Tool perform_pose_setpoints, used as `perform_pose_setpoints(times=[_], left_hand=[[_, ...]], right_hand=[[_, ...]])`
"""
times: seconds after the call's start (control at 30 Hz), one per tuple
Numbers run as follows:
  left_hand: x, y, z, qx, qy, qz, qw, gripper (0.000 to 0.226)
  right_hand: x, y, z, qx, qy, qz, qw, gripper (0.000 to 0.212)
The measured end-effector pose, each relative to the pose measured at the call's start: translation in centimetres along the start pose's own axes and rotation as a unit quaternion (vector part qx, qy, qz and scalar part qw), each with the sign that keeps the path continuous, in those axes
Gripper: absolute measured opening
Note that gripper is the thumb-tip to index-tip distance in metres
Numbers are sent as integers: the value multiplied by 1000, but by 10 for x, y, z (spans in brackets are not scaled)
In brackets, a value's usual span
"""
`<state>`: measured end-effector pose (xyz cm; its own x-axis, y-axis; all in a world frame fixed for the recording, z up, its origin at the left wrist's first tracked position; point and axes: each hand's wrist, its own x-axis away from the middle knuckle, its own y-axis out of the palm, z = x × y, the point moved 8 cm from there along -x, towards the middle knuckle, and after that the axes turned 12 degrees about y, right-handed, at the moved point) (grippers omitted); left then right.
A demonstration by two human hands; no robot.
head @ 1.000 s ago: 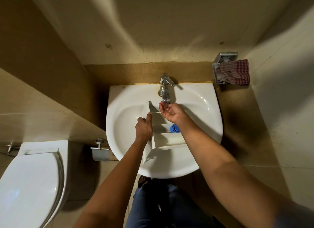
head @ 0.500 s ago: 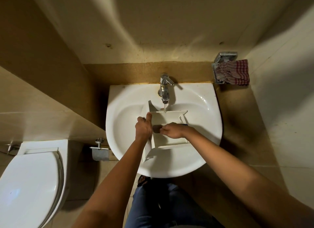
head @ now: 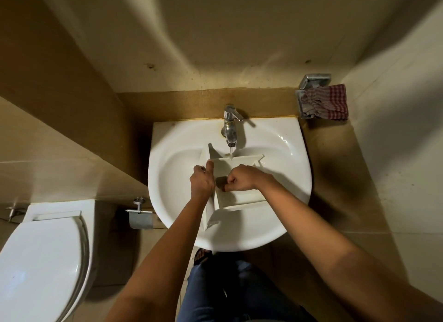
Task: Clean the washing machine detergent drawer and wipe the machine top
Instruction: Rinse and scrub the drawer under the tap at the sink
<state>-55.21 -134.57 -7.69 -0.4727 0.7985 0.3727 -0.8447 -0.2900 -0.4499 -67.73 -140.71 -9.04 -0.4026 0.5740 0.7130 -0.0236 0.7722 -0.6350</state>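
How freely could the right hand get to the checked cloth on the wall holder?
Probably yes. The right hand is inside the detergent drawer, and the checked cloth lies up to its right with nothing between them. The left hand alone grips the drawer.

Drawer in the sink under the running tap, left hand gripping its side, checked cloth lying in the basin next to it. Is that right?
Not quite. The head view shows the cloth on a metal holder right of the sink, not in the basin. The rest holds: drawer under the running tap, left hand gripping its side.
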Motion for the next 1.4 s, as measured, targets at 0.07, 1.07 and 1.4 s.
perform_pose_setpoints(times=[0.07,1.07,1.4], left_hand=[[0,1,-1,-3,0,-4,1000,53],[-6,5,-10,25,-16,0,1000,57],[-5,4,-9,17,-22,-13,1000,59]], right_hand=[[-9,-7,8,-208,30,-27,977,29],[62,59,-15,-178,-34,119,976,21],[63,27,48,53,153,74,984,42]])
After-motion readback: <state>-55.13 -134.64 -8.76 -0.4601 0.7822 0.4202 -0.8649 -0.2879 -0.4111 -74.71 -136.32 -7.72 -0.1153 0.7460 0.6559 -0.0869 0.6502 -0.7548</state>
